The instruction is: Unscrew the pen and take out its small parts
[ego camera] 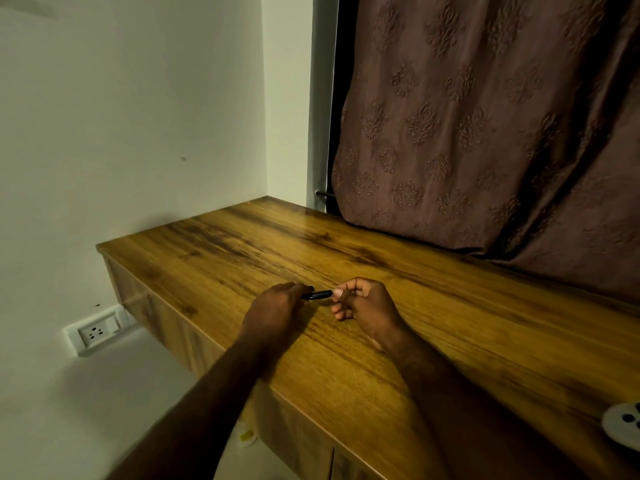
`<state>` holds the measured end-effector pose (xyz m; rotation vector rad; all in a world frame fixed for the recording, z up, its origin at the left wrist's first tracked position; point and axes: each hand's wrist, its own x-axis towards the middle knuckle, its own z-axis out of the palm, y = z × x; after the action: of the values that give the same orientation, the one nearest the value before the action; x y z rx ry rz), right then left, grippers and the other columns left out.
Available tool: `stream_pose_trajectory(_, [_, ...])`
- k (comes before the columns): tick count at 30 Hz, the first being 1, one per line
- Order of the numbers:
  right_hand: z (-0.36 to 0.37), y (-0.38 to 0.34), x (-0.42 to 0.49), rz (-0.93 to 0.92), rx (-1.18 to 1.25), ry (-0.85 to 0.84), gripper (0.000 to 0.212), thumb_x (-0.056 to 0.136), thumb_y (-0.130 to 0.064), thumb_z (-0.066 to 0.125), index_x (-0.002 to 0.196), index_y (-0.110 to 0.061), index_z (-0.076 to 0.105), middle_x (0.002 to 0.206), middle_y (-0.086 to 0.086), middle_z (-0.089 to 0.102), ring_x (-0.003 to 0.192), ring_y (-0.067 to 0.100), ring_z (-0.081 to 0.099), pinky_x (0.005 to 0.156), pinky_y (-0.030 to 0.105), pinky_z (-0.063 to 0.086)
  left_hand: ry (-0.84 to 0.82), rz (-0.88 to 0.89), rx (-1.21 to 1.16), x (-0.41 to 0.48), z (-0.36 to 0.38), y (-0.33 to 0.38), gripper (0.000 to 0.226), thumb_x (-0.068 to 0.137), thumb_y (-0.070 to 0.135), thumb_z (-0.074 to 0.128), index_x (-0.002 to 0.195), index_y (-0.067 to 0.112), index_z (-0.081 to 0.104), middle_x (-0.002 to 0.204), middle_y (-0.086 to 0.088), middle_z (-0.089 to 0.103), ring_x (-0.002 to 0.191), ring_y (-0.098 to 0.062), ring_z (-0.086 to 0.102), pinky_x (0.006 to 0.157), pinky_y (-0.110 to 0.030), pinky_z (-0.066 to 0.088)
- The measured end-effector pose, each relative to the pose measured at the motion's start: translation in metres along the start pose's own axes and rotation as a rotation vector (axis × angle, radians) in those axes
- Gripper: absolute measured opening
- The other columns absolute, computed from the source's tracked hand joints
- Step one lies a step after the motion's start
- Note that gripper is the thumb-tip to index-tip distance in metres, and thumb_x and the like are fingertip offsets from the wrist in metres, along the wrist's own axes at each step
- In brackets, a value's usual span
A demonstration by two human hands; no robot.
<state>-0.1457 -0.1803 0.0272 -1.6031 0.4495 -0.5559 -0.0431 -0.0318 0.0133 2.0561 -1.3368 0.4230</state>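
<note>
Left hand: the left hand (277, 306) lies low over the bench, back up, its fingers curled round the left end of a small black pen (317, 294).
Right hand: the right hand (363, 308) faces it from the right, thumb and forefinger pinching the right end of the pen, the other fingers curled loosely beneath.
Pen: short, dark and glossy, it lies nearly level between the two hands, just above the wood; whether it touches the surface cannot be told.
Bench: the wooden bench (467, 341) runs from the far left corner to the near right, with cabinet fronts below its near edge.
Forearms: both reach in from the near side, the right one resting on the wood.
Curtain: a brown patterned curtain (485, 126) hangs behind the bench on the right, its hem touching the far edge.
Wall: a pale wall (121, 116) stands to the left, with a white socket (97, 332) low down.
White object: a round white object (625, 424) sits on the bench at the near right, cut off by the frame.
</note>
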Motion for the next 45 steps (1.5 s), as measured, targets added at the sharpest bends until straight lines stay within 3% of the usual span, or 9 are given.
stream_pose_trajectory(5, [-0.025, 0.0, 0.008, -0.01, -0.091, 0.175, 0.014, 0.089, -0.006, 0.06, 0.078, -0.014, 0.064, 0.066, 0.006, 0.065, 0.057, 0.015, 0.057, 0.054, 0.026, 0.045, 0.061, -0.011, 0.016, -0.003, 0.0, -0.003, 0.028, 0.088, 0.036, 0.058, 0.111, 0.023, 0.064, 0.096, 0.002, 0.067, 0.079, -0.014, 0.061, 0.064, -0.023, 0.045])
stream_pose_trajectory(9, [-0.056, 0.006, 0.013, -0.074, -0.355, 0.362, 0.016, 0.083, -0.017, 0.07, 0.07, -0.025, 0.067, 0.073, -0.003, 0.069, 0.073, 0.014, 0.064, 0.075, 0.033, 0.052, 0.009, -0.009, 0.003, -0.001, -0.001, -0.003, 0.034, 0.088, 0.037, 0.056, 0.117, 0.022, 0.064, 0.097, 0.001, 0.068, 0.081, -0.014, 0.063, 0.07, -0.028, 0.051])
stream_pose_trajectory(13, [-0.053, 0.011, 0.015, -0.063, -0.603, 0.349, 0.023, 0.08, -0.022, 0.073, 0.06, -0.031, 0.064, 0.079, -0.009, 0.073, 0.083, 0.013, 0.068, 0.083, 0.035, 0.054, -0.022, 0.006, 0.016, 0.0, -0.002, -0.002, 0.026, 0.086, 0.028, 0.058, 0.107, 0.018, 0.07, 0.096, -0.005, 0.07, 0.081, -0.019, 0.065, 0.07, -0.029, 0.052])
stream_pose_trajectory(16, [-0.049, 0.011, 0.016, -0.032, -0.796, 0.372, 0.02, 0.081, -0.025, 0.071, 0.062, -0.031, 0.069, 0.084, -0.012, 0.074, 0.09, 0.01, 0.065, 0.091, 0.035, 0.043, -0.055, -0.052, 0.005, 0.0, -0.001, -0.004, 0.024, 0.085, 0.023, 0.061, 0.106, 0.015, 0.071, 0.104, -0.008, 0.068, 0.089, -0.021, 0.064, 0.077, -0.03, 0.05])
stream_pose_trajectory(19, [-0.047, 0.01, 0.016, -0.015, -0.818, 0.378, 0.015, 0.083, -0.025, 0.07, 0.069, -0.03, 0.074, 0.088, -0.013, 0.075, 0.094, 0.01, 0.064, 0.093, 0.036, 0.038, -0.09, -0.056, 0.007, 0.001, 0.001, -0.009, 0.025, 0.085, 0.024, 0.062, 0.107, 0.014, 0.07, 0.105, -0.012, 0.067, 0.091, -0.023, 0.063, 0.077, -0.028, 0.047])
stream_pose_trajectory(29, [-0.047, 0.006, 0.01, -0.069, -0.684, 0.449, 0.009, 0.085, -0.023, 0.067, 0.081, -0.023, 0.075, 0.09, -0.006, 0.075, 0.088, 0.015, 0.068, 0.083, 0.038, 0.055, -0.131, -0.024, 0.041, 0.004, 0.004, -0.014, 0.042, 0.083, 0.04, 0.043, 0.097, 0.013, 0.072, 0.097, -0.014, 0.065, 0.086, -0.029, 0.06, 0.077, -0.042, 0.051])
stream_pose_trajectory(37, [0.004, -0.002, 0.0, -0.224, -0.67, 0.138, 0.024, 0.088, -0.019, 0.065, 0.11, -0.01, 0.07, 0.111, 0.004, 0.068, 0.1, 0.016, 0.062, 0.087, 0.026, 0.049, 0.041, -0.083, 0.156, 0.004, 0.002, -0.009, 0.037, 0.089, 0.039, 0.04, 0.101, 0.016, 0.068, 0.092, -0.008, 0.063, 0.084, -0.027, 0.055, 0.071, -0.039, 0.049])
stream_pose_trajectory(42, [0.008, 0.002, 0.004, -0.217, -0.706, 0.056, 0.028, 0.09, -0.021, 0.062, 0.117, -0.013, 0.067, 0.118, 0.004, 0.067, 0.105, 0.016, 0.061, 0.089, 0.026, 0.048, 0.024, -0.158, 0.401, 0.011, -0.002, 0.002, 0.029, 0.086, 0.034, 0.054, 0.107, 0.017, 0.065, 0.109, -0.007, 0.062, 0.103, -0.027, 0.053, 0.081, -0.039, 0.041])
stream_pose_trajectory(45, [0.009, 0.002, 0.006, -0.23, -0.7, 0.036, 0.026, 0.093, -0.016, 0.057, 0.117, -0.013, 0.067, 0.121, 0.003, 0.066, 0.108, 0.015, 0.06, 0.088, 0.02, 0.042, 0.001, -0.296, 0.177, 0.034, -0.006, -0.009, 0.025, 0.088, 0.025, 0.054, 0.109, 0.017, 0.065, 0.113, -0.005, 0.064, 0.103, -0.022, 0.057, 0.086, -0.038, 0.047])
